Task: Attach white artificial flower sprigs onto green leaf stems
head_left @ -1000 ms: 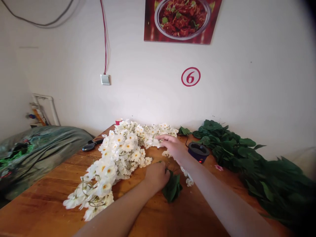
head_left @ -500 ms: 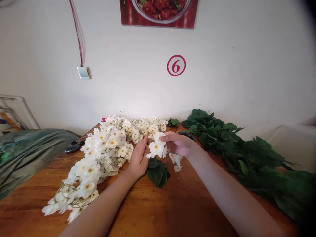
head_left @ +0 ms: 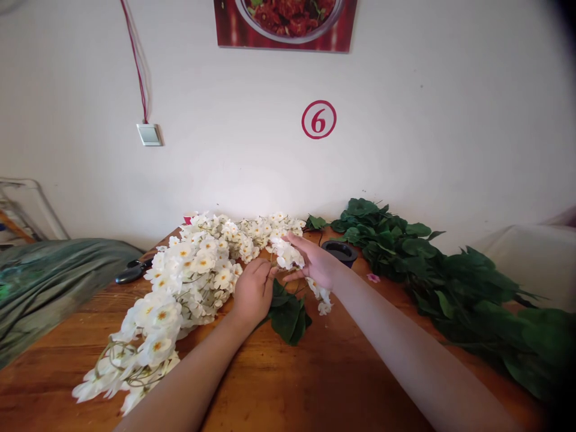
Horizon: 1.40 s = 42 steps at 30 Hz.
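Observation:
My left hand (head_left: 255, 290) is closed, fingertips pinching the thin stem of a white artificial flower spray (head_left: 287, 255) over the middle of the table. Just beside it, my right hand (head_left: 317, 259) has its fingers apart around the blossoms, touching or nearly touching them. More white petals (head_left: 320, 295) hang below the right hand. A bunch of green artificial leaves (head_left: 288, 318) lies under the hands, its upper end partly hidden by the left hand.
White artificial flowers (head_left: 198, 264) are heaped on the left of the wooden table (head_left: 288, 390). Green leaf stems (head_left: 414, 264) pile along the right. Behind my right hand stands a black pot (head_left: 339, 252). Black-handled scissors (head_left: 130, 273) lie at the left edge, and a small pink flower (head_left: 373, 278) lies right of centre.
My left hand has curled from a flatter pose into a pinch on the stem. My right hand has loosened from pinching the blossom, its fingers spreading. The view has shifted slightly.

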Tool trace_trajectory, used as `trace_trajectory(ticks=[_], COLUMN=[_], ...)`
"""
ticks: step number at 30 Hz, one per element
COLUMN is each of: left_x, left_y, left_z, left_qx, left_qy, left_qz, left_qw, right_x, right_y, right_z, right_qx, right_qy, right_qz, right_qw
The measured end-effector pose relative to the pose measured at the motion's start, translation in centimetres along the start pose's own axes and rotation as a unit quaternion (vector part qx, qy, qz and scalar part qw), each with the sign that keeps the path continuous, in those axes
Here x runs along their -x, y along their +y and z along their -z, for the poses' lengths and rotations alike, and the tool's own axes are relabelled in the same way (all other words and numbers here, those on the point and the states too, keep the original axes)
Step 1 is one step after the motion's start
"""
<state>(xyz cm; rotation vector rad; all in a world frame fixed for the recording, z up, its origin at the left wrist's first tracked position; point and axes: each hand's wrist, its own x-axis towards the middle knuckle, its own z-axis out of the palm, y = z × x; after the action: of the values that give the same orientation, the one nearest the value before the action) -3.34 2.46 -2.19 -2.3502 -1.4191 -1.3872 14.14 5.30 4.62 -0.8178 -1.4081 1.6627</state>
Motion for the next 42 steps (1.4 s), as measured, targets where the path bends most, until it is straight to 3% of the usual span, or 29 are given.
trace_trajectory(ticks=[3, 6, 9, 13, 17, 19, 23, 27, 31, 36, 42], left_x=[0.0, 0.1, 0.1, 0.5, 0.6, 0.4, 0.1, 0.1, 0.2, 0.3, 0.8], left_y=[0.1, 0.1, 0.3, 0.4, 0.3, 0.3, 0.5, 0.6, 0.4, 0.8, 1.4], left_z=[-0.1, -0.1, 0.0, 0.1, 0.1, 0.2, 0.4, 0.4, 0.3, 0.2, -1.0], left_qx=[-0.015, -0.011, 0.018, 0.076, 0.082, 0.056, 0.0, -0.004, 0.031, 0.08, 0.186], left_qy=[-0.024, -0.03, -0.037, -0.01, 0.115, 0.149, 0.122, 0.117, 0.135, 0.165, 0.148], left_qz=[-0.016, -0.02, -0.023, 0.022, 0.056, 0.024, -0.016, -0.007, -0.043, -0.052, -0.031], left_qw=[0.999, 0.999, 0.999, 0.997, 0.988, 0.987, 0.992, 0.993, 0.989, 0.982, 0.971], right_x=[0.4, 0.7, 0.5, -0.3, -0.9, -1.0, -0.7, -0.4, -0.4, -0.5, -0.5], right_y=[0.4, 0.7, 0.8, 1.0, 1.8, 2.4, 3.3, 3.6, 3.9, 5.6, 6.9], right_z=[-0.5, -0.9, -1.1, -0.9, -1.5, -2.3, -4.2, -5.4, -5.9, -7.2, -8.3], right_qx=[0.146, 0.288, 0.325, 0.213, -0.029, -0.153, -0.292, -0.329, -0.311, -0.297, -0.263], right_qy=[0.025, 0.056, 0.071, 0.091, 0.048, 0.0, -0.015, 0.037, 0.063, 0.04, 0.121], right_qz=[0.046, 0.117, 0.167, 0.138, 0.042, -0.013, -0.095, -0.107, -0.091, -0.02, 0.083], right_qw=[0.988, 0.949, 0.928, 0.963, 0.998, 0.988, 0.951, 0.937, 0.944, 0.954, 0.954])
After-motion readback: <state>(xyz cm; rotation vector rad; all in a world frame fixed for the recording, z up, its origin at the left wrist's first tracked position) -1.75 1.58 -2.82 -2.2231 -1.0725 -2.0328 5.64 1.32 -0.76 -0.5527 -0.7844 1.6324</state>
